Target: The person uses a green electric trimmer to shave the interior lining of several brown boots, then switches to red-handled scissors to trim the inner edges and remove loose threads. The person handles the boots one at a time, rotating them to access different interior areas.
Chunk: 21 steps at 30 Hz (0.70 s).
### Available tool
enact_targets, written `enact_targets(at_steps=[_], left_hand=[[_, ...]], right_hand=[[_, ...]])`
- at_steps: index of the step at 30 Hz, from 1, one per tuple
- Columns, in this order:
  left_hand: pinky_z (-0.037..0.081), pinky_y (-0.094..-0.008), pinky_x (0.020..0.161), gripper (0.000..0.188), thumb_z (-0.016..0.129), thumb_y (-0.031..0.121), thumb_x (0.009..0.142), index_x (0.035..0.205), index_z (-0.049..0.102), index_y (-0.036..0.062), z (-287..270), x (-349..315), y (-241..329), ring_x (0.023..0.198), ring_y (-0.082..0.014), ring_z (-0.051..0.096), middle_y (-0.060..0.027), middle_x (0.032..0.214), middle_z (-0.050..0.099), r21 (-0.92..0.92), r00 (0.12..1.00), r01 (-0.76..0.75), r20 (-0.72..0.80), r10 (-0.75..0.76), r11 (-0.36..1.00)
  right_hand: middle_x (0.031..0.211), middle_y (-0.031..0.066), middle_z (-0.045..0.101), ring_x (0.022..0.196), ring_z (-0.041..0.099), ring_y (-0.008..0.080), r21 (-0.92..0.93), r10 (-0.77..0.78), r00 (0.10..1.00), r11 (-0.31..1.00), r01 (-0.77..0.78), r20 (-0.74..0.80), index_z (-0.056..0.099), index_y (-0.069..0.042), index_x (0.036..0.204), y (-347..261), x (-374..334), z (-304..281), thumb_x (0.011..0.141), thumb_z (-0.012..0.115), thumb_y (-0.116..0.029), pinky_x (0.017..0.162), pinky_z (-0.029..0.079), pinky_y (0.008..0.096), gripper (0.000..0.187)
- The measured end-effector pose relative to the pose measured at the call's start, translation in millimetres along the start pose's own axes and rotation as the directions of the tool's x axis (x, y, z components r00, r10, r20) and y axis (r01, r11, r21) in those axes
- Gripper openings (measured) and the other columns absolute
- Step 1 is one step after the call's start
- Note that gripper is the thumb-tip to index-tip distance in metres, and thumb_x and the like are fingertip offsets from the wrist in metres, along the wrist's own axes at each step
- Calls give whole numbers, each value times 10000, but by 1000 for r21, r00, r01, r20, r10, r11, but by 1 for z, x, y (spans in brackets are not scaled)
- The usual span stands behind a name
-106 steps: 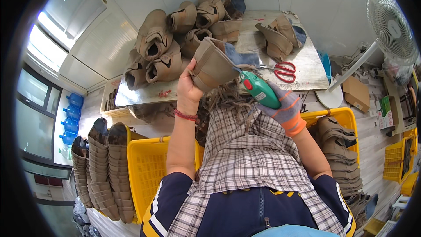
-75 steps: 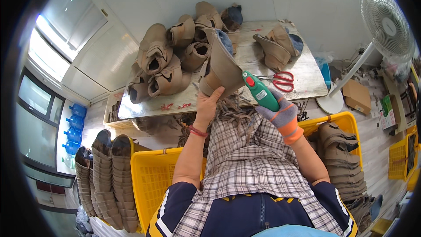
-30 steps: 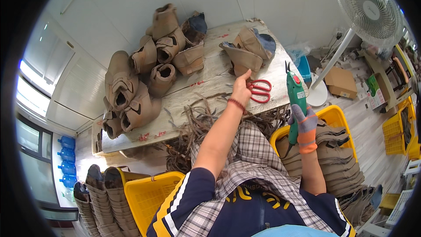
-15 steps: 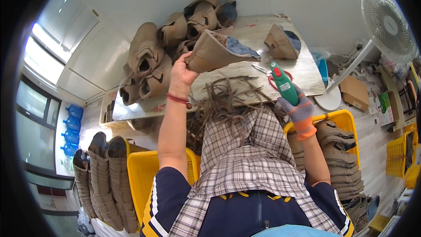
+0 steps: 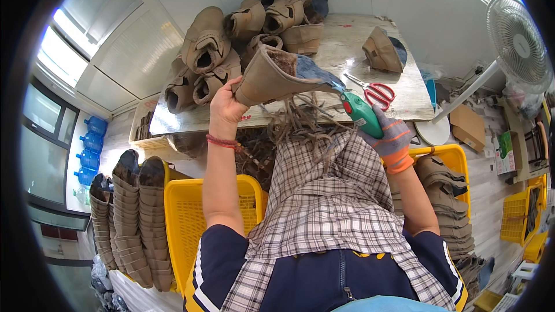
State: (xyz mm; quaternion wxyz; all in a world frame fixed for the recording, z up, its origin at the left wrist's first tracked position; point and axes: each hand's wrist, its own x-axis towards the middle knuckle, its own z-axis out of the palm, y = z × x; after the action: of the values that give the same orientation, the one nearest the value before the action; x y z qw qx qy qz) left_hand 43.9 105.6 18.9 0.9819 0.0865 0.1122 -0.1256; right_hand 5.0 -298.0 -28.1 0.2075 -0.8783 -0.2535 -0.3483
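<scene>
My left hand point(image 5: 227, 104), bare with a red cord bracelet at the wrist, grips a tan shoe upper point(image 5: 270, 86) by its left end. Brown fleece and a blue-grey lining show inside its opening. In a grey and orange glove, my right hand point(image 5: 394, 140) is wrapped round a green handheld electric cutter point(image 5: 359, 113) with a red button. The cutter's head meets the right tip of the upper; its blade is too small to make out. Red-handled scissors point(image 5: 378, 93) lie on the table just beyond the cutter. Thin brown trimmed strips point(image 5: 303, 121) heap over my lap.
Several tan uppers point(image 5: 206, 40) are piled on the table point(image 5: 341, 37), and one more point(image 5: 385, 51) sits at its right. Yellow baskets point(image 5: 188, 202) flank me, with stacked uppers point(image 5: 442, 208) on the right. A white fan point(image 5: 520, 46) stands at the far right.
The cutter has moved left, up to the right tip of the upper, where a gap showed before. The scissors are now more uncovered. The whole view has shifted slightly.
</scene>
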Motion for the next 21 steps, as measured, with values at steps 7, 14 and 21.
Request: enact_targets(at_steps=[7,14,21], left_hand=[[444,-493,998,295,435,62,936,1185,472,-92,-10,17,-12,1132,-355,554,-241,1237,544,63,998,34,-50,-31,997],[437,-487,1005,315,443,47,920,1198,469,-99,3,23,-34,1136,-357,552,-241,1250,539,136,983,-21,-179,46,990],[420,-484,1024,331,460,55,927,1222,472,-96,-3,27,-50,1160,-341,539,-230,1255,542,108,1000,-20,6,20,994]], right_hand=[[734,112,654,597,626,273,102,-32,999,994,36,-36,617,-65,1156,3,-1,-2,621,827,-410,552,504,352,671],[720,114,643,591,617,285,104,-58,998,993,57,13,620,-69,1144,2,2,-9,632,815,-428,544,496,359,655],[679,86,614,559,570,240,131,-77,995,988,83,-57,617,-72,1187,-10,9,-7,584,861,-342,530,477,337,705]])
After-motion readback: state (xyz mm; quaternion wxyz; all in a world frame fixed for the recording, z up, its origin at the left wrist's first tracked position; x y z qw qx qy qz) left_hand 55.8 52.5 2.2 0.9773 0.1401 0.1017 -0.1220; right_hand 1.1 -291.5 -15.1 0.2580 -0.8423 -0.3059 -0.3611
